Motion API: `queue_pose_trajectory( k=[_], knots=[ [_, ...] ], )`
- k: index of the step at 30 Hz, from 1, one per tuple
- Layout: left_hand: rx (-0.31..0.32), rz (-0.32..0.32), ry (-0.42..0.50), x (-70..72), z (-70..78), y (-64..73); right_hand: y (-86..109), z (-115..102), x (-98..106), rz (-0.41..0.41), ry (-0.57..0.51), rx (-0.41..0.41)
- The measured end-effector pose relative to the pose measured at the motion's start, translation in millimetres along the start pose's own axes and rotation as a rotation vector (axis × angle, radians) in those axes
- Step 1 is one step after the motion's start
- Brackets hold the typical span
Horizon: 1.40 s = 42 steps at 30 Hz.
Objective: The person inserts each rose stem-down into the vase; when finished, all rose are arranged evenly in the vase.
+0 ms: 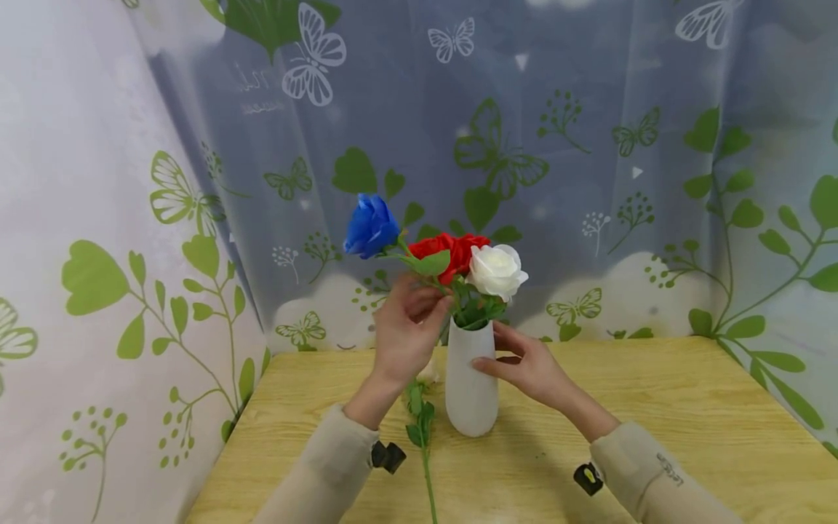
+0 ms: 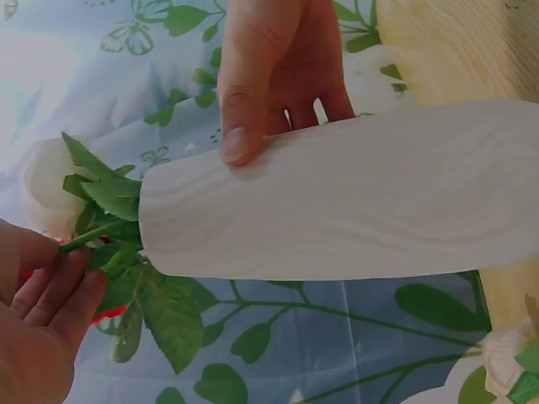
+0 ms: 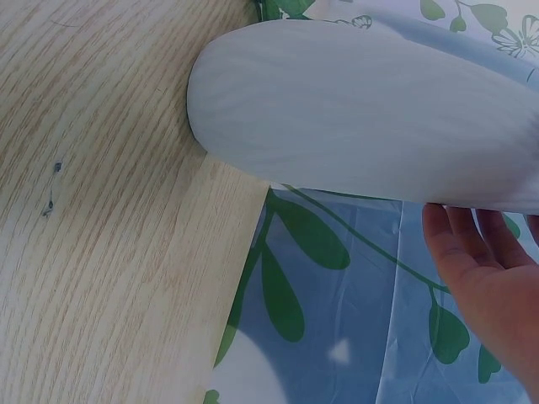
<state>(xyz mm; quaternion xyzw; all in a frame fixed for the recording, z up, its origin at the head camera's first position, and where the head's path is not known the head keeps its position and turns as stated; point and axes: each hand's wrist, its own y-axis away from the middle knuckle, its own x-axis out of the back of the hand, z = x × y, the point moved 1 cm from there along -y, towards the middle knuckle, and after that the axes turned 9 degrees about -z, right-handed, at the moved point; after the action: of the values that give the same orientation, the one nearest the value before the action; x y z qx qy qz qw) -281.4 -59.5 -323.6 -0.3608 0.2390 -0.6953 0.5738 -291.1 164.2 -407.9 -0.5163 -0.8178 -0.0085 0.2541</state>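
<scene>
Blue rose point(image 1: 371, 227) leans left above the mouth of the upright white vase point(image 1: 471, 389); left hand point(image 1: 407, 331) pinches its stem. Right hand point(image 1: 533, 367) grips the vase's side. Inside: red bloom point(image 1: 463, 251), 1 white rose point(image 1: 497, 271). 1 pale flower point(image 1: 424, 418) lies on the surface point(image 1: 655, 415), left of the vase.

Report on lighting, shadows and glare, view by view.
Head: brightest of the three, a soft shadow on the table to the right of the vase; left wrist: dim overall, yet the backdrop washes out at upper left; right wrist: dim too, the vase greyish and darker near the right edge.
</scene>
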Motion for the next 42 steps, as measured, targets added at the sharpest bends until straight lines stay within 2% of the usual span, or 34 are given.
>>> queue_pose_trajectory(
  k=[3, 7, 10, 13, 19, 23, 27, 32, 42],
  knots=[
    [0.014, -0.052, -0.024, -6.2, -4.2, 2.6, 0.2, 0.3, 0.2, 0.004, -0.002, 0.007],
    [0.000, -0.097, -0.109, -15.0, -9.8, 8.7, 1.0, 0.3, 0.0, 0.000, -0.014, 0.009],
    [-0.007, -0.081, -0.195, -19.5, -12.0, 11.3, 1.4, 0.8, 0.2, -0.007, -0.011, 0.012],
    [0.016, -0.047, -0.225, -22.1, -13.7, 12.1, 1.2, 0.8, 0.5, -0.007, -0.010, 0.010],
    [0.098, 0.037, -0.142, -21.7, -15.4, 12.9, 0.7, 0.7, 0.4, -0.002, 0.008, 0.007],
    [0.120, 0.100, -0.110, -18.5, -13.9, 12.1, 1.0, 0.0, 0.4, -0.001, 0.019, 0.005],
    [0.138, 0.125, -0.073, -15.7, -10.6, 10.5, 1.3, -0.5, -0.2, 0.001, 0.022, -0.010],
    [0.108, 0.147, -0.070, -14.4, -7.4, 8.9, 1.4, -0.2, -0.5, 0.005, 0.015, -0.011],
    [-0.002, 0.224, -0.071, -11.8, -1.7, 1.2, 2.4, -2.0, -0.7, 0.007, 0.009, -0.025]
  ],
)
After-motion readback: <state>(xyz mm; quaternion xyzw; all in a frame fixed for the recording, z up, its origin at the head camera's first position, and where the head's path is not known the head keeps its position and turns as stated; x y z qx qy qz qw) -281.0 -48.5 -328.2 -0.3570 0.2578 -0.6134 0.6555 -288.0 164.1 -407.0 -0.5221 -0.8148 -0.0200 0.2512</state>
